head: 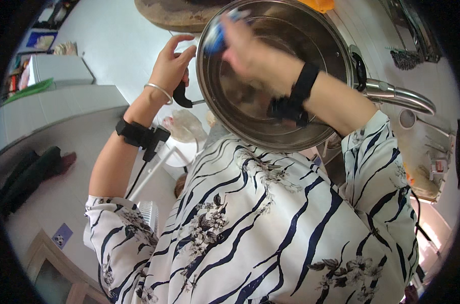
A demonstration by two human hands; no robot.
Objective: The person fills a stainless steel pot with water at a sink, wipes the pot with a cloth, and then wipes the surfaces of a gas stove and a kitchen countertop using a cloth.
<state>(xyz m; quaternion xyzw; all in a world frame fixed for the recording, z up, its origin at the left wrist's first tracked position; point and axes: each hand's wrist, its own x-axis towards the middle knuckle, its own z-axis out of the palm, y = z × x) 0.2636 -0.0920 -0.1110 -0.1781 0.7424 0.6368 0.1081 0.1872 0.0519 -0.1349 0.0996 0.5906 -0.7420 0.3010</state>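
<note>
A large stainless steel pot [338, 57] with black side handles is tilted towards me, its mouth facing up at the camera. My left hand [168, 66] is at the pot's left handle [182, 95], with the lower fingers curled around it and the thumb and forefinger apart by the rim. Inside the pot, my right hand [245, 51] grips a blue-and-white cloth or sponge [215, 40] against the left inner wall. Motion blurs that hand and what it holds, so the exact kind of item cannot be told. Black straps sit on both wrists.
A round wooden board [176, 15] lies beyond the pot, with an orange cloth [321, 4] to its right. Right of the pot juts a metal faucet [400, 97]; a strainer [407, 118] and dark brush [404, 59] are farther right. A plastic bag [188, 127] is below the left handle.
</note>
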